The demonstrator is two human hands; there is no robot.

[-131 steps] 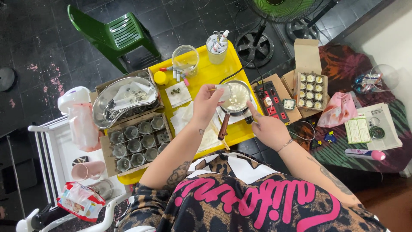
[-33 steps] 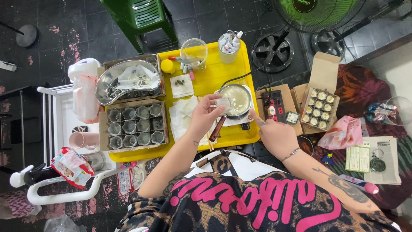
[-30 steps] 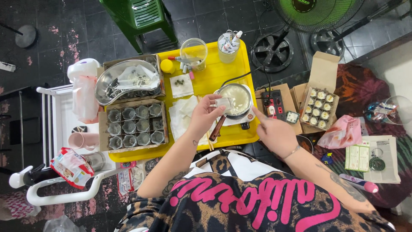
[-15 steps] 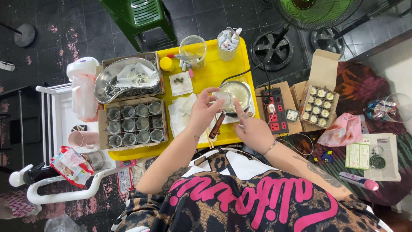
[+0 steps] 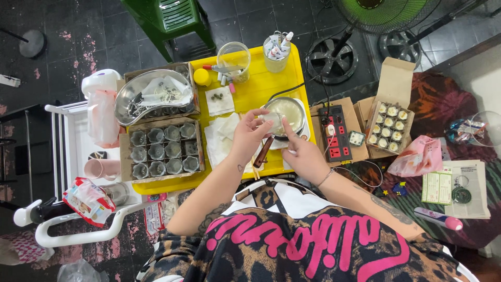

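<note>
A small clear cup is pinched in the left hand – fingers closed round its side – and held at the near-left rim of the pan, just above the pan's brown handle. The right hand is brought in from the other side, its forefinger stretched up toward the cup; its fingers are loosely curled and nothing is seen to be gripped, though whether the fingertip touches the cup cannot be told. The cup is thus nearer the left fingers, with the pan just beyond them. The handle's long axis runs down and leftward, between the two hands.

Left of the left fingers a brown carton of grey cups is set on the yellow tray. Right of the right fingers lie a red-and-black power strip, an open carton of filled white cups, a pink bag and a green leaflet.
</note>
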